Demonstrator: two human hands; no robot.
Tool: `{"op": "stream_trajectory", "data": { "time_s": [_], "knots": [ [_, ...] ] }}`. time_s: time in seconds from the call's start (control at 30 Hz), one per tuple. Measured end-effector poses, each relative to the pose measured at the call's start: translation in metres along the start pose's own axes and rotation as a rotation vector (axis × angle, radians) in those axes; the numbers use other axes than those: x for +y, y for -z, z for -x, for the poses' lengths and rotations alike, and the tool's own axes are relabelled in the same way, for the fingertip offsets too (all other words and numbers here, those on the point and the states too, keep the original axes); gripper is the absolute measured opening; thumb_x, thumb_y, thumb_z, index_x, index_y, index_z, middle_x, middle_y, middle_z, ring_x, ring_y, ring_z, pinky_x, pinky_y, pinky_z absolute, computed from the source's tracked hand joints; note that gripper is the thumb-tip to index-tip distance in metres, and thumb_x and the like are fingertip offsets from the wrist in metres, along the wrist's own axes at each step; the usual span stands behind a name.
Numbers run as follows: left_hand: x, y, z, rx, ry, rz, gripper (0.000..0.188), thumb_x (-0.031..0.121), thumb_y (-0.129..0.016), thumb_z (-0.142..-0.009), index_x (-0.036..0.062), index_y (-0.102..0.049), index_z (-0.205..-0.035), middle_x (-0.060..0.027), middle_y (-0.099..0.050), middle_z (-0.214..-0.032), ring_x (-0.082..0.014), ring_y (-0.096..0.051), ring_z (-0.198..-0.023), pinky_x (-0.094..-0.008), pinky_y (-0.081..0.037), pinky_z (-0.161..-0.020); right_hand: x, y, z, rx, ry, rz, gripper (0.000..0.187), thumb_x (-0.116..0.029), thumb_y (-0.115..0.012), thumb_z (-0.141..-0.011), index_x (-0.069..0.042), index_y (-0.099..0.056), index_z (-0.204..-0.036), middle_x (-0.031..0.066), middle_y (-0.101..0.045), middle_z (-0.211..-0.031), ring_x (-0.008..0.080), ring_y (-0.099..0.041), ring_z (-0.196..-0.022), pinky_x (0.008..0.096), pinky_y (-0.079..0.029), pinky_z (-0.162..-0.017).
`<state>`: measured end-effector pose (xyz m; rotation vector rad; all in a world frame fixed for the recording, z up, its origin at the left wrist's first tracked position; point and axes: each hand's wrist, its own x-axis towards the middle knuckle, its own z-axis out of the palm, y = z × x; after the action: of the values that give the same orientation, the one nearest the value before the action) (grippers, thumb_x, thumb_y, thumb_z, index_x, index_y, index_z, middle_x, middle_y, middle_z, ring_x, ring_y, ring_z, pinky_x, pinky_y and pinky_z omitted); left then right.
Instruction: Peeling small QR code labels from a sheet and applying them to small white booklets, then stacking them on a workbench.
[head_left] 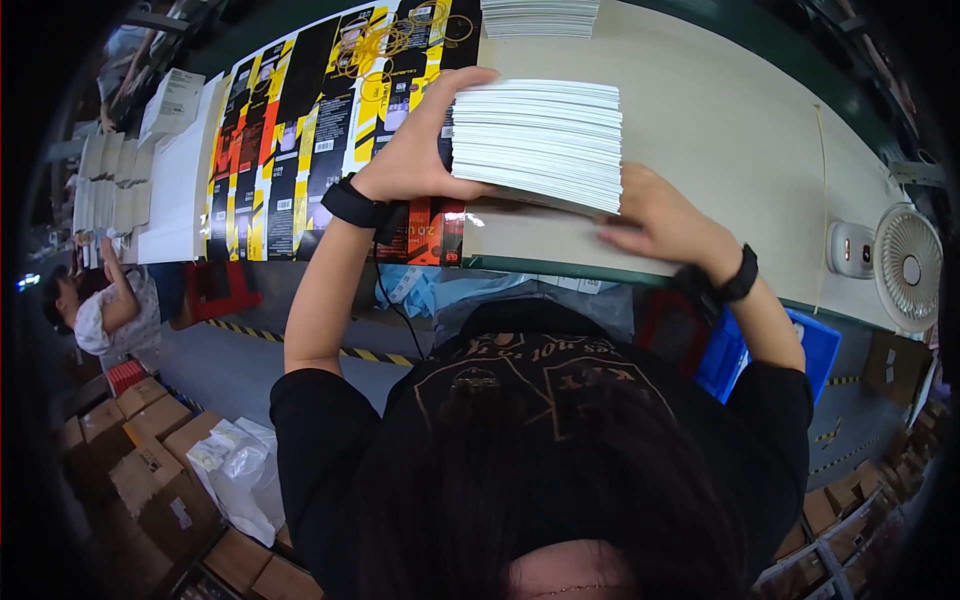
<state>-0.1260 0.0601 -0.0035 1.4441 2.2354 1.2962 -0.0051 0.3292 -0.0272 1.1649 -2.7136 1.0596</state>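
Observation:
A thick stack of thin white folded sheets or cards point(540, 140) stands on the pale tabletop, its layered edges facing me. My left hand point(425, 150) is closed around the stack's left side, fingers at the top corner and thumb along the lower edge. My right hand point(665, 220) is at the stack's lower right corner; its fingers are partly smeared by motion and partly behind the stack, so their grip cannot be made out. Dark bands circle both wrists. Left of the stack lie printed sheets point(325, 140) in black, yellow and red, with yellow rubber bands point(375, 50) on top.
Another white stack point(540, 18) sits at the table's far edge. A white fan point(908, 265) stands at the right end. More paper stacks point(110, 185) are at far left, near another person point(115, 305). Below are a blue crate point(815, 350) and cardboard boxes point(150, 470).

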Motion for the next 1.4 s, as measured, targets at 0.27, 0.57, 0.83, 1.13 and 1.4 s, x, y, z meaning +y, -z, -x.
{"op": "stream_trajectory", "data": {
  "time_s": [0.27, 0.57, 0.83, 1.13, 1.4],
  "knots": [
    [-0.002, -0.011, 0.008, 0.024, 0.100, 0.133, 0.111, 0.020, -0.081, -0.053, 0.0109, -0.012, -0.138, -0.0147, -0.038, -0.127, -0.0272, -0.037, -0.120, -0.0353, -0.029, -0.101, 0.019, 0.003, 0.018, 0.111, -0.325, -0.596, 0.022, -0.012, -0.051, -0.081, -0.002, -0.060, -0.099, 0.0124, -0.057, -0.110, 0.0260, -0.048, -0.109, 0.0384, -0.035, -0.095],
    [-0.011, -0.011, 0.014, 0.037, 0.105, 0.068, 0.115, 0.019, -0.082, -0.054, 0.0088, -0.006, -0.139, -0.0184, -0.035, -0.132, -0.0291, -0.037, -0.120, -0.0321, -0.029, -0.102, 0.004, -0.016, -0.028, 0.895, -0.447, -1.236, 0.042, -0.031, -0.035, -0.093, -0.002, -0.044, -0.122, 0.0099, -0.050, -0.121, 0.0206, -0.043, -0.117, 0.0316, -0.033, -0.098],
    [-0.008, -0.018, 0.011, -0.095, 0.201, -0.073, 0.115, 0.021, -0.083, -0.053, 0.0034, -0.007, -0.138, -0.0198, -0.034, -0.134, -0.0277, -0.034, -0.124, -0.0326, -0.031, -0.100, -0.024, -0.041, -0.064, 1.009, -0.512, -1.217, 0.054, -0.041, -0.030, -0.094, -0.001, -0.034, -0.131, 0.0120, -0.042, -0.130, 0.0203, -0.040, -0.119, 0.0313, -0.031, -0.099],
    [-0.017, 0.001, 0.038, 0.104, 0.429, 0.672, 0.073, 0.021, -0.067, -0.076, -0.0020, -0.026, -0.133, -0.0145, -0.037, -0.133, -0.0233, -0.037, -0.121, -0.0311, -0.035, -0.096, 0.005, -0.032, -0.053, 0.974, -0.556, -1.299, 0.061, -0.051, -0.037, -0.090, -0.002, -0.040, -0.126, 0.0115, -0.044, -0.127, 0.0201, -0.044, -0.116, 0.0299, -0.034, -0.096],
    [0.040, -0.040, -0.007, 0.612, 0.693, 1.167, 0.052, 0.041, -0.045, -0.088, 0.0051, -0.042, -0.126, -0.0059, -0.044, -0.129, -0.0147, -0.043, -0.114, -0.0281, -0.033, -0.095, -0.025, -0.031, -0.076, 0.932, -0.719, -1.225, 0.061, -0.048, -0.027, -0.093, -0.002, -0.033, -0.132, 0.0137, -0.038, -0.133, 0.0205, -0.037, -0.122, 0.0300, -0.028, -0.101]
  ]
}}
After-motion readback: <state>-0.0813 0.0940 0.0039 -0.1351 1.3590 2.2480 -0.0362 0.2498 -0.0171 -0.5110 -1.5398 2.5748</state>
